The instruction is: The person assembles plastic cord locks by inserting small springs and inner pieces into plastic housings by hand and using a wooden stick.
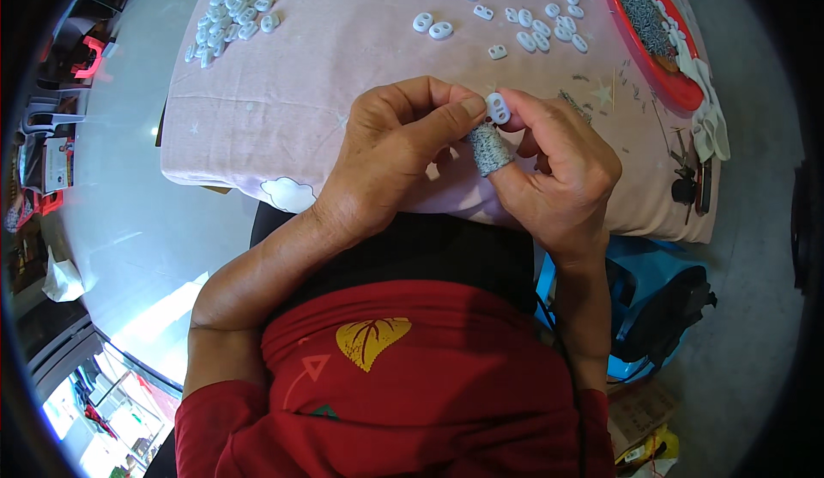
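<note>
A small white oval plastic piece with two holes (498, 109) is held upright in front of me, over the near part of the table. My right hand (562, 156) is closed, its index finger on the right side of the piece. A grey knitted finger cover (491, 152) wraps my right thumb, just under the piece. My left hand (378, 143) is closed too, thumb and index fingertip pinched together at the piece's left edge. Whatever lies between those left fingertips is too small or hidden to make out.
On the pink tablecloth (266, 117) lie a heap of white pieces (232, 19) at left and loose ones (541, 27) beyond my hands. A red basin (678, 90) holds small grey metal parts (644, 15). Keys (684, 169) rest near the right edge; something blue (652, 306) stands below.
</note>
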Demonstrator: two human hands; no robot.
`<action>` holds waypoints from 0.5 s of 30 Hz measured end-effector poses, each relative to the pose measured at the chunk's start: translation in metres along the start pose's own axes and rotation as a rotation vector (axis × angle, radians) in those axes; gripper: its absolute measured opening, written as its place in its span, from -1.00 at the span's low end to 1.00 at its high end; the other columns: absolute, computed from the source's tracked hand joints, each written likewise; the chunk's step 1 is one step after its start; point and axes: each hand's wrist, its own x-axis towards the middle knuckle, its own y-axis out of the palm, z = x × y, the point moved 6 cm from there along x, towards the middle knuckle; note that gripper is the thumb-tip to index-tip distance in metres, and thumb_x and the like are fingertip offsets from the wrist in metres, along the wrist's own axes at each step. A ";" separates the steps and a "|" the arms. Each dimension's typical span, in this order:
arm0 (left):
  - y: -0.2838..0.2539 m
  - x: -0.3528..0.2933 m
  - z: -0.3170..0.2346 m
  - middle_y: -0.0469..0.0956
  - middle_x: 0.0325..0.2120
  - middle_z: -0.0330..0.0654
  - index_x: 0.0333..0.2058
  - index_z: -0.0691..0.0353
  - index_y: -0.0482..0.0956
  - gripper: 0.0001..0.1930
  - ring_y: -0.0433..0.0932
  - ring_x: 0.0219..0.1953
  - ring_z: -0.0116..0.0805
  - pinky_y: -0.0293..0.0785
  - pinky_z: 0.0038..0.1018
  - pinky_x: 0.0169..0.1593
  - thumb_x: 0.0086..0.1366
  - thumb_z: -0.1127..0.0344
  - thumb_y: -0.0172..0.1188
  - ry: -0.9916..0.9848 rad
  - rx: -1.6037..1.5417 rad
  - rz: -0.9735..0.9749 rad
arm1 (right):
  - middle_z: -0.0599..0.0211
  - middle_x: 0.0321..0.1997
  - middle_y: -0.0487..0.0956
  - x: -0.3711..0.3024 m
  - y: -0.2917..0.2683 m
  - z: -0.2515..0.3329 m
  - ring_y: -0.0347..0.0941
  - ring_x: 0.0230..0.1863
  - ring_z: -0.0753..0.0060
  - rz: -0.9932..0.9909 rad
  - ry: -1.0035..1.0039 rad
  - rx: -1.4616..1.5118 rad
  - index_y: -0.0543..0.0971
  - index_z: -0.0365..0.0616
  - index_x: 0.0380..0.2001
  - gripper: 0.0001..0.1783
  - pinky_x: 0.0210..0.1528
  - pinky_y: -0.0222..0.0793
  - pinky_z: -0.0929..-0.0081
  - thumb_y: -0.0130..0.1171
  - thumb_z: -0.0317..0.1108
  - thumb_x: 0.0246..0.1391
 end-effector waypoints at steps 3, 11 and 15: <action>0.001 0.000 -0.002 0.58 -0.42 -0.27 -0.24 0.32 0.58 -0.82 0.46 -0.47 -0.63 0.42 -0.68 -0.36 0.38 0.30 0.21 -0.004 0.020 0.037 | 0.22 -0.43 0.61 0.000 -0.002 0.001 0.59 -0.45 0.27 0.009 -0.009 -0.012 0.61 -0.25 -0.24 -0.59 -0.45 0.50 0.44 0.42 -0.54 -0.29; 0.002 0.005 -0.014 0.54 -0.50 -0.32 -0.27 0.31 0.61 -0.81 0.42 -0.50 -0.64 0.38 -0.69 -0.37 0.37 0.27 0.22 0.015 0.192 0.104 | 0.24 -0.46 0.57 0.002 -0.004 0.002 0.55 -0.47 0.23 0.046 -0.054 0.008 0.61 -0.23 -0.24 -0.57 -0.45 0.45 0.41 0.41 -0.54 -0.33; 0.006 0.003 -0.015 0.51 -0.53 -0.35 -0.26 0.30 0.61 -0.80 0.41 -0.50 -0.66 0.36 -0.69 -0.40 0.38 0.25 0.22 0.107 0.188 0.099 | 0.22 -0.45 0.55 0.003 -0.002 0.004 0.52 -0.47 0.19 0.046 -0.062 -0.024 0.61 -0.23 -0.22 -0.55 -0.46 0.44 0.37 0.37 -0.56 -0.34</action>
